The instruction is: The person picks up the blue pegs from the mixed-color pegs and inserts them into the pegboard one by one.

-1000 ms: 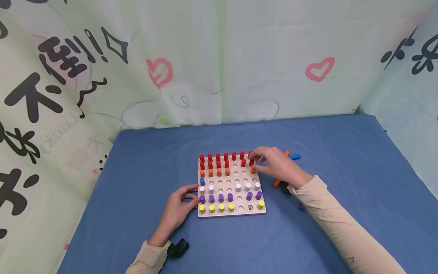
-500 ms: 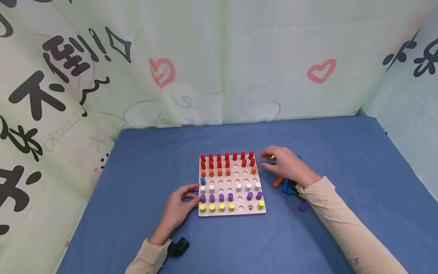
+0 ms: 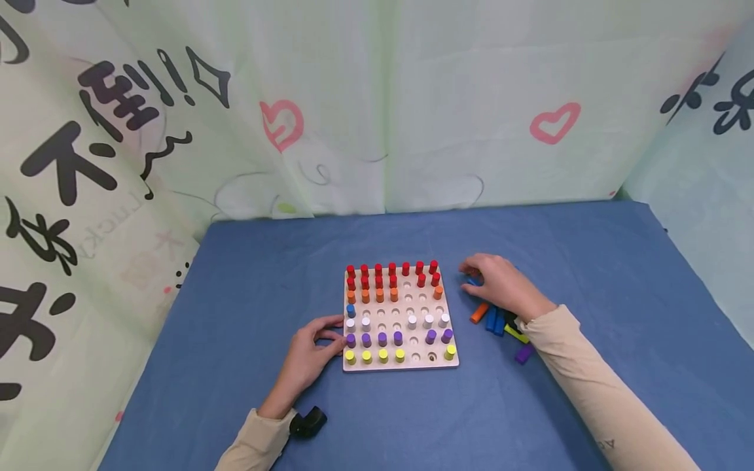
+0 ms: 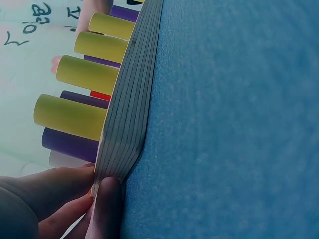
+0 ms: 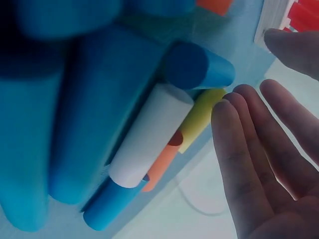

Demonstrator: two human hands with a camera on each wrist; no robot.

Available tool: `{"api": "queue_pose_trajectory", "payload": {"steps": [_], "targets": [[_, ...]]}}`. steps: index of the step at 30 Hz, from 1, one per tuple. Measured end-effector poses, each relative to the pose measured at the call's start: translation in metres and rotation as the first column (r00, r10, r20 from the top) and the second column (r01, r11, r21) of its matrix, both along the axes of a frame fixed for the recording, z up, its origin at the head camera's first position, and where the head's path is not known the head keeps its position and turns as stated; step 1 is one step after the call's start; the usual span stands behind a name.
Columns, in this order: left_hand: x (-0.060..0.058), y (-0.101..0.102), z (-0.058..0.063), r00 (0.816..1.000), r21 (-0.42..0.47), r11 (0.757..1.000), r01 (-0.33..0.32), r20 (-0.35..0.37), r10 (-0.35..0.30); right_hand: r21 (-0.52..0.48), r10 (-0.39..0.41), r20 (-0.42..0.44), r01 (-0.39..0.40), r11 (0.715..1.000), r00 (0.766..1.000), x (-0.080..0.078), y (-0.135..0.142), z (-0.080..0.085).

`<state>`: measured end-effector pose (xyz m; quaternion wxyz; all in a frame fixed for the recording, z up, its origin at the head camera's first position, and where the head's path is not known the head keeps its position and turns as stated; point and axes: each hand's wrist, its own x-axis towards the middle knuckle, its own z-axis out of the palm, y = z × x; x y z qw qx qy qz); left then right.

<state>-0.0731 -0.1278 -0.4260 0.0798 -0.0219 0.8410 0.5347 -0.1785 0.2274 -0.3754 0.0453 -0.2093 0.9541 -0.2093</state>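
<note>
Where colourful pegs (image 3: 382,339) stand, the board (image 3: 388,319) (squarish) is pale.

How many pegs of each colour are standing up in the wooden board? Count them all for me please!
Red pegs: 13
Orange pegs: 5
Blue peg: 1
White pegs: 5
Purple pegs: 6
Yellow pegs: 5
Total standing in the board: 35
</note>
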Motion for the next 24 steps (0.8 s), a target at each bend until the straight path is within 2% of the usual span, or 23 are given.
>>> {"api": "queue_pose_trajectory", "payload": {"steps": [9, 16, 24], "targets": [[-0.0001, 0.0002, 0.0026, 1.0, -0.005, 1.0, -0.004, -0.003, 0.004, 0.008, 0.0, 0.028, 0.0, 1.0, 1.0, -0.0015, 0.0056, -0.0069], [-0.0005, 0.0008, 0.0006, 1.0, 0.017, 1.0, -0.007, 0.006, 0.007, 0.019, -0.005, 0.077, 0.003, 1.0, 0.997, -0.0042, 0.0068, -0.0055], [-0.002, 0.0003, -0.0002, 1.0, 0.023, 1.0, -0.004, 0.008, 0.004, 0.047, -0.012, 0.083, 0.008, 0.999, 0.996, -0.0061, 0.0063, -0.0045]]}}
